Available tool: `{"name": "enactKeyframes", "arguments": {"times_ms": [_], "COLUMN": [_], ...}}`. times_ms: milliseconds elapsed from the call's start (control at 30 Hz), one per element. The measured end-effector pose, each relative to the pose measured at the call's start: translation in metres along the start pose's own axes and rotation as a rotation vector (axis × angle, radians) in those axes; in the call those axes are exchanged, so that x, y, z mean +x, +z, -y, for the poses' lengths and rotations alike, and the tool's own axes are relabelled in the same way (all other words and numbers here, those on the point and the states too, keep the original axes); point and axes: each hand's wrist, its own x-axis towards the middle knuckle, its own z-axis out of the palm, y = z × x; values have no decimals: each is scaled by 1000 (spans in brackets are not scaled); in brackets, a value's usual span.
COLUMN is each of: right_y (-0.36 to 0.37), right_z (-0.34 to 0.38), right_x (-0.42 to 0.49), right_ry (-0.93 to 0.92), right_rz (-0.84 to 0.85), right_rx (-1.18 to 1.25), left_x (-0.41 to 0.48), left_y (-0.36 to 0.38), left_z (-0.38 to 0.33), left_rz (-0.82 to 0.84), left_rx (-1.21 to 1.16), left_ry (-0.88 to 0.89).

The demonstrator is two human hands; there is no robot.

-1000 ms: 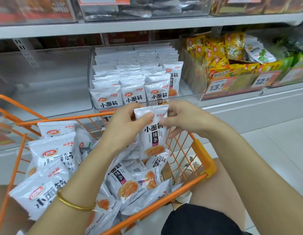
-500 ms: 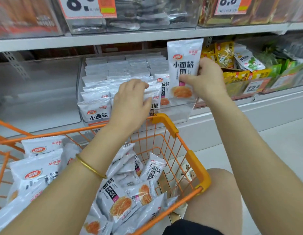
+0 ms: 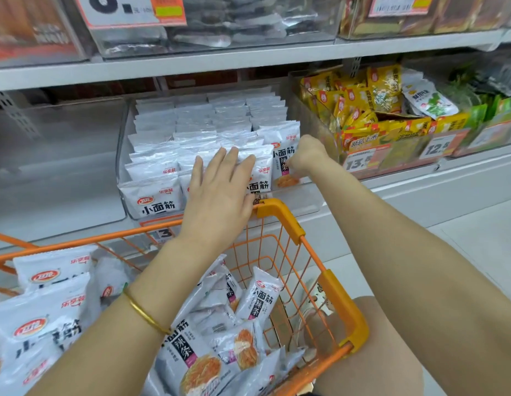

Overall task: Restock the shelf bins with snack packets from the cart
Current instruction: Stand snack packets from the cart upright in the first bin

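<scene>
White packet (image 3: 282, 145) lowered, now in bin (image 3: 304, 197)

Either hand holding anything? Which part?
The right hand pinches one packet by its right edge. The left hand lies flat on the binned packets, holding nothing.

White packets (image 3: 151, 201) upright in clear bin (image 3: 302, 200) — loose packets (image 3: 191, 358) in orange cart (image 3: 277, 214)

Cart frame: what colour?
Orange wire cart, with yellower plastic guards on the rim corners. Head view, the only one.
</scene>
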Motion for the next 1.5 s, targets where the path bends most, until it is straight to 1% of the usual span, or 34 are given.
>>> {"name": "enactKeyframes", "arguments": {"times_ms": [100, 233, 400, 467, 500, 567, 633, 667, 700, 733, 800, 833, 867, 900, 967, 1100, 1200, 1233, 1367, 1433, 1500], "right_y": [3, 7, -3, -10, -15, -26, -35, -37, -36, -32, -12, 1, 16, 31, 56, 86, 94, 97, 102, 108, 118], "right_z": [2, 1, 4, 5, 6, 7, 10, 12, 15, 18, 23, 24, 24, 23, 18, 5, 2, 1, -11, -22, -27], "right_x": [6, 6, -3, -14, -21, -42, -72, -90, -107, -125, -148, -155, -158, -160, -160, -164, -167, -166, -160, -162, -166], "right_ry": [9, -16, -45, -55, -59, -85, -174, -238, -303, -363, -417, -415, -390, -356, -267, -23, 62, 51, -226, -307, -332], "right_rz": [39, 132, 108, 69, 20, -136, -279, -272, -203, -87, 255, 422, 552, 644, 747, 885, 934, 919, 729, 744, 772], "right_rx": [44, -35, -101, -121, -124, -83, -12, 45, 93, 106, -55, -158, -223, -240, -214, -15, 47, 4, -576, -723, -827], "left_x": [0, 1, -4, -11, -15, -26, -38, -43, -50, -55, -66, -70, -74, -77, -80, -82, -84, -84, -84, -84, -85], "left_y": [0, -1, -5, -9, -12, -19, -26, -28, -29, -30, -27, -24, -21, -19, -17, -16, -15, -15, -13, -11, -10], "left_z": [1, 2, 3, 2, 1, 0, -1, -1, 0, 1, 4, 7, 9, 12, 17, 25, 27, 26, 21, 18, 14], "left_rz": [-6, 8, -23, -62, -88, -138, -171, -179, -182, -180, -172, -159, -144, -129, -111, -100, -78, -71, -44, -38, -5], "left_rx": [-7, -11, -32, -57, -68, -70, -60, -61, -66, -72, -76, -79, -87, -102, -136, -184, -186, -186, -193, -207, -214], "left_ry": [1, 3, 24, 35, 38, 26, -2, -15, -32, -51, -75, -81, -83, -86, -118, -223, -242, -239, -215, -187, -167]}}
